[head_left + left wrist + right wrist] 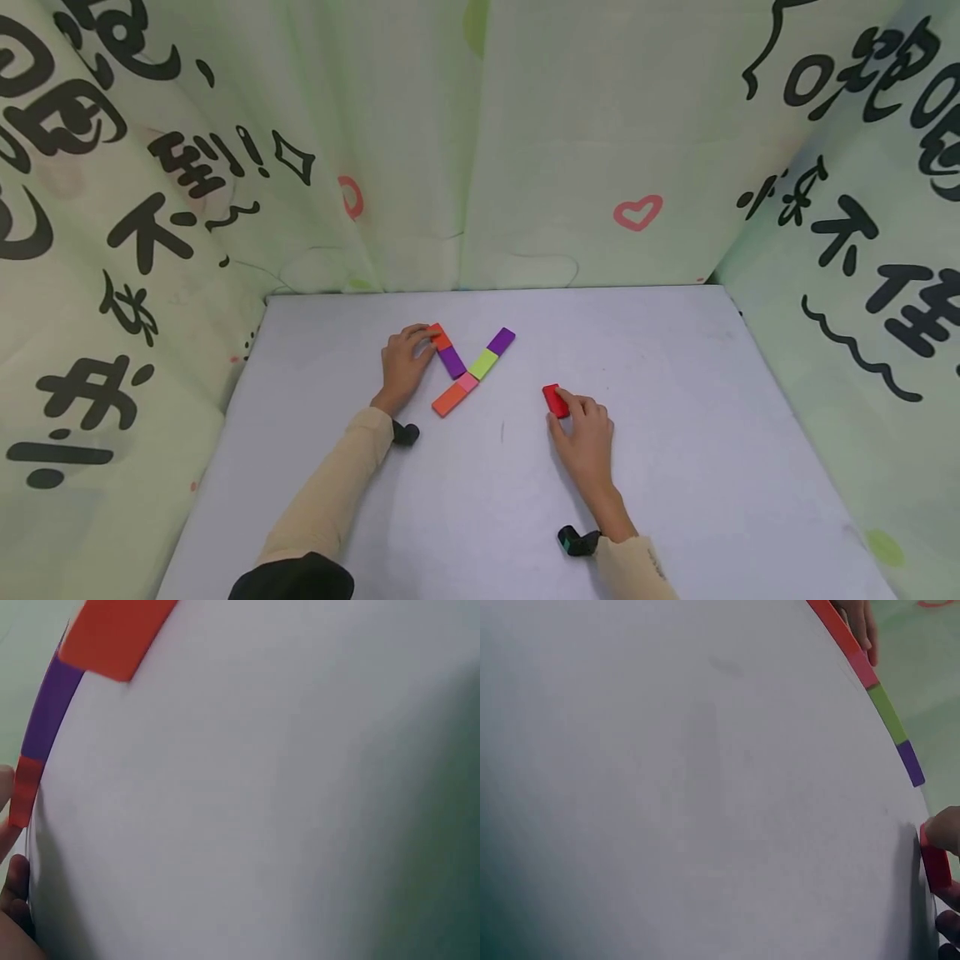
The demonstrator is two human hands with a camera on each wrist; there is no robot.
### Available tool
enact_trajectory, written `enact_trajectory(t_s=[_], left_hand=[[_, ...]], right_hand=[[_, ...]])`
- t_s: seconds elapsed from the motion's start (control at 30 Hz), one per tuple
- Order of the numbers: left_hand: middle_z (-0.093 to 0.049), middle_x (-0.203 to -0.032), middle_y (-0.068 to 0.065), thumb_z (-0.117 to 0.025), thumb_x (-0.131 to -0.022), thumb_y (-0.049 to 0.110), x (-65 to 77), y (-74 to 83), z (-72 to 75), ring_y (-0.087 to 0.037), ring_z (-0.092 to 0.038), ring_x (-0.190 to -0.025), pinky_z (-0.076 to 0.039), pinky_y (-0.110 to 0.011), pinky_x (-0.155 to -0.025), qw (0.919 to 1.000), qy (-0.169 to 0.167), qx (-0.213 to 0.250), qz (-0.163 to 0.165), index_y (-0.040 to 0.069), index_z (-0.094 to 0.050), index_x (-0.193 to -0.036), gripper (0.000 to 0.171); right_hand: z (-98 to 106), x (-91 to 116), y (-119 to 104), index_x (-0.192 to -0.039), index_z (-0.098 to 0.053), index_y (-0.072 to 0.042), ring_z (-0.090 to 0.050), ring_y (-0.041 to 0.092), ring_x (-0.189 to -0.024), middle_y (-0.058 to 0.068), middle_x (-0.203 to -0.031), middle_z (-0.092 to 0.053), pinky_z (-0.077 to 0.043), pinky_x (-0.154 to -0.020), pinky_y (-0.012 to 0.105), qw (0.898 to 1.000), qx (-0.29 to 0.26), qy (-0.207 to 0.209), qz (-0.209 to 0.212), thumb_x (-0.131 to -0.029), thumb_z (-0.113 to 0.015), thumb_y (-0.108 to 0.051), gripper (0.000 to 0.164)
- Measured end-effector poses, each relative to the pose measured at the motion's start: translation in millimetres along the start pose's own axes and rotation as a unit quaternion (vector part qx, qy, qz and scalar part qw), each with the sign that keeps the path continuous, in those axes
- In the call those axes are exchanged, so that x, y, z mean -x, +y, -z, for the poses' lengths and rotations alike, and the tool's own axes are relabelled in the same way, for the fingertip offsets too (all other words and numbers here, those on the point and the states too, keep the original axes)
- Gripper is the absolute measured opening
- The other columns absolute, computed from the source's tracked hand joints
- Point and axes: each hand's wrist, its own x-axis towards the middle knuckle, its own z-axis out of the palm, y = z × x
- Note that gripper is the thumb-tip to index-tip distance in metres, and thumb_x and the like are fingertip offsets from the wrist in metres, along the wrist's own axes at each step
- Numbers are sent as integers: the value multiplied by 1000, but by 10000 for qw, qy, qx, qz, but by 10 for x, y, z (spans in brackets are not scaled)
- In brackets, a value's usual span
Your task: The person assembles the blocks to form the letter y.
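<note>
My left hand (405, 365) pinches an orange-red block (442, 339) at the upper left end of a row of coloured blocks. Against that block's lower end lies a purple block (452, 362). Another arm of the figure runs from a second purple block (501, 341) through a lime green block (482, 365) and a pink block (467, 382) to an orange block (450, 400), so the rows form a Y-like shape. Farther right, my right hand (587, 442) grips a red block (556, 401) between thumb and fingers, apart from the others; the right wrist view shows this red block (935, 862) too.
The blocks lie on a white table (660, 350). Printed curtains (555, 167) rise along its back and both sides. A small black device (406, 434) sits at the left wrist, and another black device (577, 542) at the right.
</note>
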Motion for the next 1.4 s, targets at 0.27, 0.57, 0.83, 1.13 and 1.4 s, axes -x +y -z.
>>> enact_trajectory(t_s=[0.27, 0.57, 0.83, 1.13, 1.4], left_hand=[[-65, -143, -2, -69, -101, 30, -78, -33, 56, -29, -54, -121, -33, -50, -101, 9986, -210, 312, 364, 27, -73, -130, 29], [-72, -129, -3, -71, -100, 28, -150, -4, 110, -24, -53, -104, -29, -38, -91, 9968, -180, 460, 623, 24, -74, -128, 28], [-68, -115, -10, -71, -100, 23, -193, 72, 173, -25, -48, -98, -26, -38, -90, 9936, -318, 583, 908, 22, -70, -136, 36], [-69, -124, -8, -70, -101, 24, -224, 42, 171, -25, -49, -100, -28, -39, -93, 9930, -477, 540, 934, 22, -70, -137, 37], [-69, -128, -7, -69, -101, 23, -232, 44, 159, -24, -49, -102, -29, -39, -94, 9920, -494, 635, 974, 22, -70, -136, 35]], right_hand=[[-64, 216, -222, -137, -66, -14, -58, 35, -110, 16, -119, -64, -42, -94, 54, 9993, 136, -237, 266, -88, -83, -20, 52], [-202, 454, -463, -136, -67, -13, -59, 29, -104, 11, -113, -66, -43, -88, 48, 9960, 203, -275, 828, -83, -89, -21, 58], [-301, 580, -630, -135, -67, -12, -57, 24, -101, 6, -110, -66, -41, -85, 43, 9911, 230, -360, 1263, -80, -91, -20, 61], [-387, 667, -791, -135, -66, -13, -57, 19, -101, 2, -109, -66, -43, -88, 42, 9846, 72, -571, 1651, -82, -88, -13, 58], [-472, 713, -946, -136, -65, -15, -57, 15, -101, -2, -109, -65, -44, -89, 41, 9776, -22, -865, 1920, -85, -86, -17, 56]])
